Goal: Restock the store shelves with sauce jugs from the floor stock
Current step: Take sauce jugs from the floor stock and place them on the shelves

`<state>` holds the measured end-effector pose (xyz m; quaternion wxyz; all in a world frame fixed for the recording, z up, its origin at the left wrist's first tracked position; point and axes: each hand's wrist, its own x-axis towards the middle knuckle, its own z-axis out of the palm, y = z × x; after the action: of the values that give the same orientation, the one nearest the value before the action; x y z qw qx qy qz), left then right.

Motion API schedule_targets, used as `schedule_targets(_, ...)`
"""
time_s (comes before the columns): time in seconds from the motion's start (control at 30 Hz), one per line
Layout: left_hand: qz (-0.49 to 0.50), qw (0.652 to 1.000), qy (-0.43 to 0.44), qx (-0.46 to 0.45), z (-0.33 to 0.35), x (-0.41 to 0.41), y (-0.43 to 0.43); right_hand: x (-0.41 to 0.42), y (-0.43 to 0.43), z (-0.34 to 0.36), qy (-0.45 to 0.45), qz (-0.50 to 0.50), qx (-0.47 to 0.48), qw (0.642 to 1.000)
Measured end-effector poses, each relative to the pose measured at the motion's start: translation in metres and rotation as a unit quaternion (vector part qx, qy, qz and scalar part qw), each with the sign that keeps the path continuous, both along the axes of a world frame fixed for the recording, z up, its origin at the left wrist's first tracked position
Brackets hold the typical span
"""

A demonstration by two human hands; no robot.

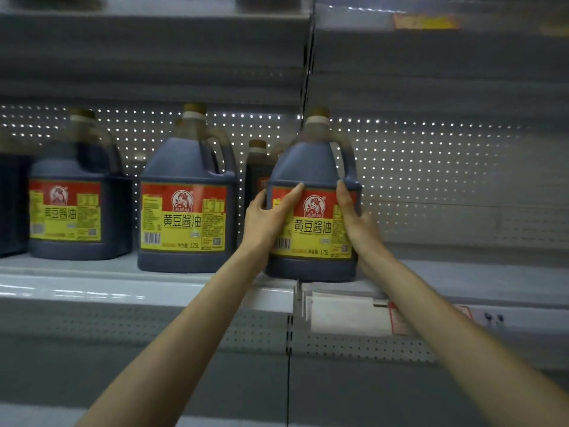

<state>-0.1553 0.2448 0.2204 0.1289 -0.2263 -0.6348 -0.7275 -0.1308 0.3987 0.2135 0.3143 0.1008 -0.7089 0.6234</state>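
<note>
Closest to us, at the shelf's front edge, our left hand [264,218] and right hand [358,224] hold the sauce jug [311,161] from its nine and three o'clock sides. Each grip is closed snugly on the body, with fingers reaching up across the label. The jug's base sits right at the lip of the shelf [92,283], over the joint between two bays; we cannot tell whether it rests there fully. We judge this jug nearly placed, needing only a push back and a squaring-up. At its nine o'clock the middle jug [184,167] and the left jug [66,171] already face forward, and a rear jug [257,167] stands at eleven o'clock. At three o'clock we see only shelf board and the pegboard back [431,167], so we reckon much restocking remains. The floor stock lies out of view.
</note>
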Motion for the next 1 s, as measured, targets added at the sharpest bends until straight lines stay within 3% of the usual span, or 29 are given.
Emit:
schedule_targets(0.23, 0.078, 0.994, 0.066, 0.03, -0.012, -0.018, 0.011, -0.017, 0.011, -0.004, -0.016, -0.022, 0.015, 1.0)
schedule_targets(0.4, 0.083, 0.994, 0.073, 0.026, -0.012, -0.018, 0.013, -0.015, 0.009, -0.005, -0.017, -0.021, 0.024, 0.999)
schedule_targets(0.67, 0.18, 0.972, 0.123, -0.085, -0.006, 0.007, 0.015, 0.013, -0.011, 0.001, -0.043, -0.089, 0.042, 0.994)
schedule_targets(0.83, 0.276, 0.934, 0.164, -0.16, 0.003, 0.02, 0.006, 0.047, -0.01, -0.004, -0.088, -0.244, 0.163, 0.952)
schedule_targets(1.0, 0.299, 0.883, 0.266, -0.245, -0.021, 0.029, -0.01, 0.073, 0.007, -0.027, -0.102, -0.389, 0.297, 0.866)
